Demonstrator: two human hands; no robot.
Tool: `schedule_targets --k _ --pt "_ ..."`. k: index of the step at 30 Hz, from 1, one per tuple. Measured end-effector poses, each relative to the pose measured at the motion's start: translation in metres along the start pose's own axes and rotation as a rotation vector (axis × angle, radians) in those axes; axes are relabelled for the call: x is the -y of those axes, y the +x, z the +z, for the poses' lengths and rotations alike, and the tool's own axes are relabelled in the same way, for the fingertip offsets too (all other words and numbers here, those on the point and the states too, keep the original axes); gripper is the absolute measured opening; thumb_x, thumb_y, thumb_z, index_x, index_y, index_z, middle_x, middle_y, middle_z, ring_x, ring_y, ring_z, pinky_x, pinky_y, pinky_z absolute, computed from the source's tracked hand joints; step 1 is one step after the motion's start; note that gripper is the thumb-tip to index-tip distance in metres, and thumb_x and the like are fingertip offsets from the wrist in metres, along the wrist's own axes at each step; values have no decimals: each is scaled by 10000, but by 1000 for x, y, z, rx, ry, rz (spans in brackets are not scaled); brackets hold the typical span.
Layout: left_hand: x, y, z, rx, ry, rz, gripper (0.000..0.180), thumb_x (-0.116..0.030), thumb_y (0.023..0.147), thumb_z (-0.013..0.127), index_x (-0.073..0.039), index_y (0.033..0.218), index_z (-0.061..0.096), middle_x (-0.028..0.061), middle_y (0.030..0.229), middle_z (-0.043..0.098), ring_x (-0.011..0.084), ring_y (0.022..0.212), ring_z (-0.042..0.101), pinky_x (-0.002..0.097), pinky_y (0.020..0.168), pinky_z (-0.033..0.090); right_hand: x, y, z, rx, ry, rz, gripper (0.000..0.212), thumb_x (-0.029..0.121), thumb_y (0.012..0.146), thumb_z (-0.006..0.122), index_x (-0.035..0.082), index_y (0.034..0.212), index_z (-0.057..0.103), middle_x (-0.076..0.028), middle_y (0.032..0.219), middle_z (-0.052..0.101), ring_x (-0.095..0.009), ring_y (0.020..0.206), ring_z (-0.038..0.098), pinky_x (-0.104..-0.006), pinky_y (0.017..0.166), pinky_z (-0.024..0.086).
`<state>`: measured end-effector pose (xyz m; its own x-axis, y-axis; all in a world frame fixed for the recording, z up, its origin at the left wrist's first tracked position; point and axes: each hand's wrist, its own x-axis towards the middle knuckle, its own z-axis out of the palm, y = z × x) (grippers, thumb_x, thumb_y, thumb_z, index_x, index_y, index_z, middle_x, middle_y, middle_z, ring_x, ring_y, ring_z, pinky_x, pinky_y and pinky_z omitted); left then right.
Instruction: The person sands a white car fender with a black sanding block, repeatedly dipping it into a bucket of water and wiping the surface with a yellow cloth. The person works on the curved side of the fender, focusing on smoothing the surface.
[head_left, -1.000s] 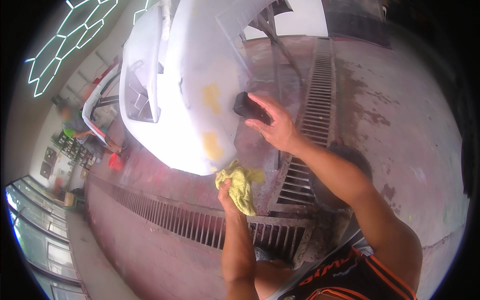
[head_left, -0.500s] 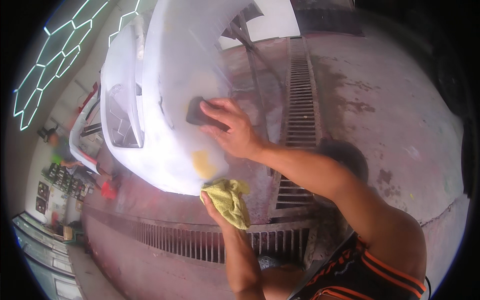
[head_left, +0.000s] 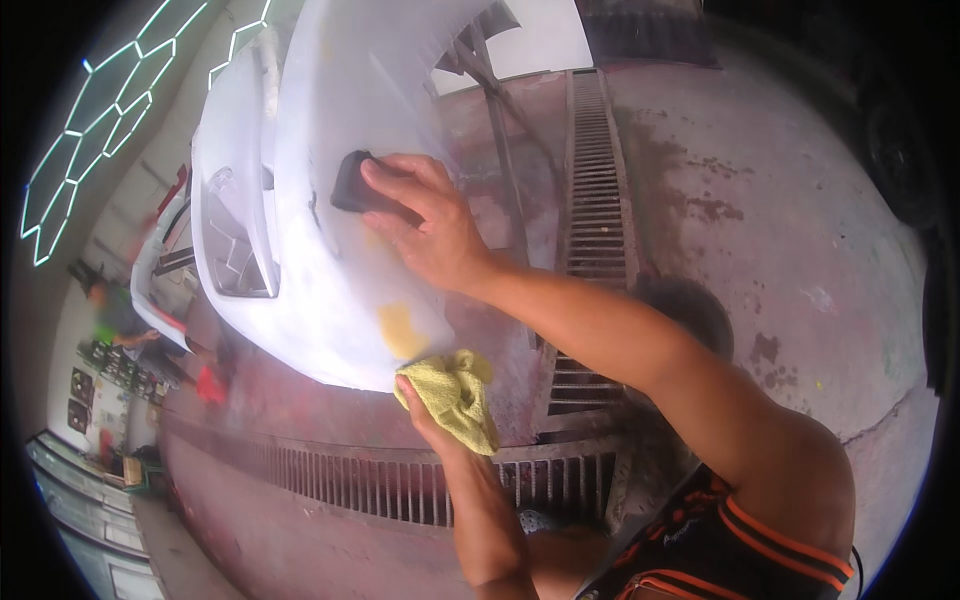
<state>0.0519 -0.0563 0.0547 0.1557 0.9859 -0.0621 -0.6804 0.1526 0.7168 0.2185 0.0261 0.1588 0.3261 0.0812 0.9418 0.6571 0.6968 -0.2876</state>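
Note:
A white car bumper [head_left: 330, 270] with dull grey sanded areas and yellow filler patches stands in front of me. My right hand [head_left: 430, 215] grips a black sanding block [head_left: 350, 182], pressed against the bumper's upper face. Whatever covers the block's underside is hidden. Below, my left hand [head_left: 420, 410] holds a yellow-green cloth [head_left: 450, 395] at the bumper's lower end, beside a yellow filler patch [head_left: 402, 330]. The cloth covers most of the left fingers.
A dark metal stand [head_left: 500, 130] supports the bumper. Floor grates run at the right [head_left: 598, 220] and across the front [head_left: 360, 485]. A round dark object [head_left: 690, 310] sits under my right arm. At the far left, another person [head_left: 125, 325] is near another bumper [head_left: 155, 265].
My right hand has slid the sanding block up and to the left along the bumper. My left hand and the cloth stay almost in place.

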Motion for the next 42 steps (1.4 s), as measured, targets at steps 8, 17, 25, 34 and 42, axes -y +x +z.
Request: schedule_targets --k 8,17,25,34,42 --pt "3 8 -8 50 10 25 565 -565 1136 470 -68 1401 516 127 1198 627 280 1030 666 428 898 565 12 -62 -20 86 27 59 651 85 910 851 163 1523 646 -144 1402 615 -348 1235 579 -452 1073 495" --pt "6 5 -10 94 -4 30 552 -565 1126 501 -93 1412 479 132 1221 600 292 1027 651 455 913 559 13 -60 -7 -15 15 131 639 75 917 844 130 1519 636 -145 1368 625 -357 1234 589 -472 1089 477" --pt "6 -1 -1 30 11 44 575 -572 1121 510 -82 1421 485 146 1223 611 297 1074 657 450 950 562 0 -16 0 -102 34 166 644 65 920 842 139 1526 637 -144 1381 626 -345 1211 595 -454 1059 498" --pt "4 -3 2 36 -3 50 584 -572 1126 498 -59 1405 515 142 1222 614 296 1070 650 446 940 555 -5 -51 -18 -44 -71 157 621 70 937 834 127 1524 638 -151 1370 624 -355 1223 594 -438 1035 516" --pt "3 1 -4 52 -56 32 561 -565 1132 483 -81 1415 505 126 1224 618 289 1090 655 439 921 564 27 -80 -21 -4 13 206 536 114 962 817 71 1474 664 -172 1310 650 -350 1214 610 -422 1053 505"
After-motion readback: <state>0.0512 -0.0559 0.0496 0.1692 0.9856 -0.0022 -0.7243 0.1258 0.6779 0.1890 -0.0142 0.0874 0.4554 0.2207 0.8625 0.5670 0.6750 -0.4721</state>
